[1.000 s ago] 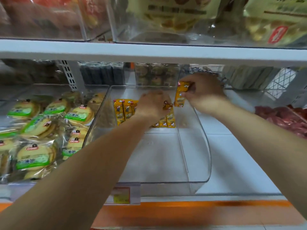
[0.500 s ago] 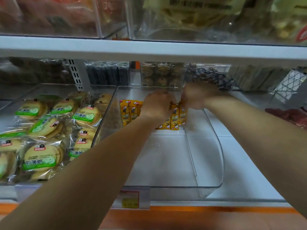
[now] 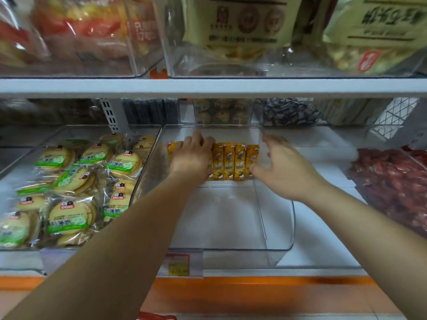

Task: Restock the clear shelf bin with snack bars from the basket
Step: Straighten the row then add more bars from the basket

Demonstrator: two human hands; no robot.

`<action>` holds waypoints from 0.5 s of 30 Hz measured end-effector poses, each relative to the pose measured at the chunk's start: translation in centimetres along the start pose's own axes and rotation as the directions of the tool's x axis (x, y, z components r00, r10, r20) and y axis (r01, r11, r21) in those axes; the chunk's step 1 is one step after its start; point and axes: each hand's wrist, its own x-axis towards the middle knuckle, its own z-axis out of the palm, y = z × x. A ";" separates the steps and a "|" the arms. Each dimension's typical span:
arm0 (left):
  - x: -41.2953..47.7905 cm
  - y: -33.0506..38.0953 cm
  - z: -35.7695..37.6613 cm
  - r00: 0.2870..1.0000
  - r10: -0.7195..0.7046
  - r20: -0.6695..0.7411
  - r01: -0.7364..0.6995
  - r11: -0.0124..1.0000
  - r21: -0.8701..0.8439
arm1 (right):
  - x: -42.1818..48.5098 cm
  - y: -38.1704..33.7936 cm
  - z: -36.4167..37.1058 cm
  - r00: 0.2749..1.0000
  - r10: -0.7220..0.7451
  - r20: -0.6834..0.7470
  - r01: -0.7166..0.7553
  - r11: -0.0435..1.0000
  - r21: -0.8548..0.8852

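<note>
Right hand (image 3: 277, 163) has let go its bar, now in the row of bars (image 3: 235, 161) at the far end of the bin (image 3: 280, 249); it spreads empty beside them. Left hand (image 3: 191, 157) presses the row's left. Near part unfilled: likely early.

Above the white shelf board (image 3: 231, 87), big snack bags (image 3: 242, 24) in clear bins. Below it on the left, round biscuit packs (image 3: 69, 218) with green labels; on the right, red-wrapped snacks (image 3: 390, 185); lower down, a yellow price tag (image 3: 178, 265).
</note>
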 end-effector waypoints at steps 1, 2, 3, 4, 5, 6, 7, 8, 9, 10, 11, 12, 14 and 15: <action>0.3 -0.3 0.0 0.999 0.027 0.017 -0.027 0.999 0.046 | -0.6 0.1 0.1 1.000 0.006 -0.018 -0.005 0.999 0.031; 0.5 -0.4 0.1 0.999 0.042 0.023 -0.044 0.996 0.073 | -1.0 0.2 0.2 1.000 0.010 -0.027 -0.008 0.999 0.050; 0.7 -0.5 0.1 0.999 0.047 0.024 -0.049 0.995 0.087 | -1.2 0.3 0.3 0.999 0.012 -0.033 -0.009 0.998 0.066; 0.8 -0.4 0.1 0.999 0.046 0.024 -0.048 0.994 0.097 | -1.3 0.3 0.4 0.999 0.013 -0.040 -0.009 0.996 0.085; 0.9 -0.3 0.1 0.999 0.038 0.025 -0.040 0.994 0.104 | -1.2 0.3 0.5 0.999 0.014 -0.048 -0.009 0.995 0.098; 1.0 -0.1 0.0 0.999 0.028 0.027 -0.031 0.993 0.112 | -1.2 0.2 0.6 0.998 0.012 -0.057 -0.006 0.995 0.099; 1.1 0.1 0.0 0.999 0.021 0.032 -0.025 0.992 0.120 | -1.1 0.2 0.6 0.998 0.010 -0.061 -0.004 0.996 0.093; 1.1 0.2 -0.1 0.999 0.017 0.039 -0.022 0.992 0.122 | -1.1 0.2 0.7 0.998 0.010 -0.057 -0.005 0.996 0.089; 1.1 0.3 -0.4 0.999 0.012 0.046 -0.017 0.994 0.109 | -1.1 0.2 0.7 0.999 0.011 -0.048 -0.006 0.996 0.088; 1.0 0.4 -1.0 0.998 0.005 0.058 -0.009 0.997 0.075 | -1.1 0.1 0.5 0.999 0.011 -0.037 -0.008 0.996 0.084; 0.8 0.4 -1.8 0.997 -0.003 0.079 0.000 1.000 0.031 | -1.2 0.0 0.3 1.000 0.013 -0.022 -0.012 0.997 0.071; 0.4 0.4 -2.9 0.994 -0.009 0.109 0.010 1.000 -0.009 | -1.3 -0.2 0.1 1.000 0.021 -0.006 -0.020 0.999 0.043; -0.9 0.4 -5.6 0.986 -0.010 0.166 0.022 0.997 -0.074 | -1.6 -0.8 -0.5 0.999 0.048 0.025 -0.046 0.996 -0.076; -2.0 0.3 -7.1 0.982 0.000 0.188 0.026 0.991 -0.134 | -1.9 -1.4 -0.9 0.997 0.062 0.039 -0.055 0.986 -0.160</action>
